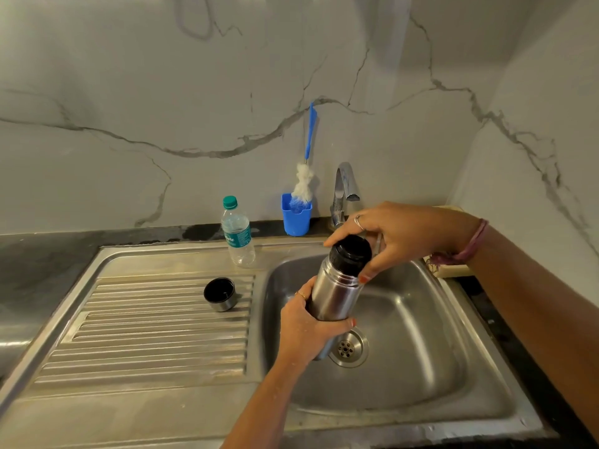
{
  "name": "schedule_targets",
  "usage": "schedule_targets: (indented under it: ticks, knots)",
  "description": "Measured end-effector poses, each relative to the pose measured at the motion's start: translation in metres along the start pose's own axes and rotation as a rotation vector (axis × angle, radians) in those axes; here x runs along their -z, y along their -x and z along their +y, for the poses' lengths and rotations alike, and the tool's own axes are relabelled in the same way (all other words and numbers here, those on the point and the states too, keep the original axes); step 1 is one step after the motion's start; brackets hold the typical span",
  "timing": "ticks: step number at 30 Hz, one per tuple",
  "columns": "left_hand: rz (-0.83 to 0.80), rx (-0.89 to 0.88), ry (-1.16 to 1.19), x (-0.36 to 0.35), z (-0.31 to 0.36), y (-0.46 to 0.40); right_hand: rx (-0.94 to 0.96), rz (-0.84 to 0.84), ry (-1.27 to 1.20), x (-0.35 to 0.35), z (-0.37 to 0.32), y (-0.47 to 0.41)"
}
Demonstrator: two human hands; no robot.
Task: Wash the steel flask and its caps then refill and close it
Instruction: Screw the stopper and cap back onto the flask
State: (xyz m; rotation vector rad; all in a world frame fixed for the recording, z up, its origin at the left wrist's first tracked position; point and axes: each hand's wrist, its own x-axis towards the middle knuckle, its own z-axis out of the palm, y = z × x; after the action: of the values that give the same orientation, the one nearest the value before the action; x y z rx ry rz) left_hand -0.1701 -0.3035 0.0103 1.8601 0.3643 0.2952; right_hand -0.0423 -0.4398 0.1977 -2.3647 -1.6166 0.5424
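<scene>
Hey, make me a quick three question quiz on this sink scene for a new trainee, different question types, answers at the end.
1. True or false: the outer cap is lying in the sink basin.
2. Which hand has its grip round the body of the steel flask? A) left hand B) right hand C) neither
3. Fill in: the bottle brush stands in a blue ____ by the tap.

Key
1. False, it sits on the ribbed drainboard.
2. A; the right hand is on the black inner cap.
3. holder
</scene>
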Motion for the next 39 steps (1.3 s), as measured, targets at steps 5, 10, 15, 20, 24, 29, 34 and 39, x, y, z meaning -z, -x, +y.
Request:
schedule_targets:
  ticks: [5,10,15,20,24,29,34,39]
  knots:
    - [0.044,0.001,0.033,-0.002,0.0,0.001,-0.232,0.267,0.195,-0.02,-0.008,-0.011]
    - [0.046,-0.01,0.008,-0.001,-0.001,-0.002,-0.312,0.116,0.167,-0.013,-0.008,-0.007]
    - [0.035,-0.005,0.026,0.001,-0.003,-0.004,-0.087,-0.133,-0.254,0.01,0.006,0.005]
    - [0.043,-0.021,-0.004,0.002,-0.004,-0.004,-0.073,-0.005,-0.182,0.008,0.008,-0.002]
    - [0.039,0.001,0.003,0.002,-0.009,-0.002,-0.077,0.014,-0.176,0.002,0.004,-0.004]
    - [0.04,-0.004,0.016,0.0,-0.01,-0.002,-0.165,0.103,-0.103,-0.005,0.001,-0.007]
    - [0.036,-0.014,0.022,0.003,-0.01,-0.004,-0.263,0.211,0.172,-0.015,-0.001,-0.009]
    - [0.032,-0.033,0.009,0.005,-0.007,-0.007,-0.05,-0.079,-0.17,0.0,0.01,-0.002]
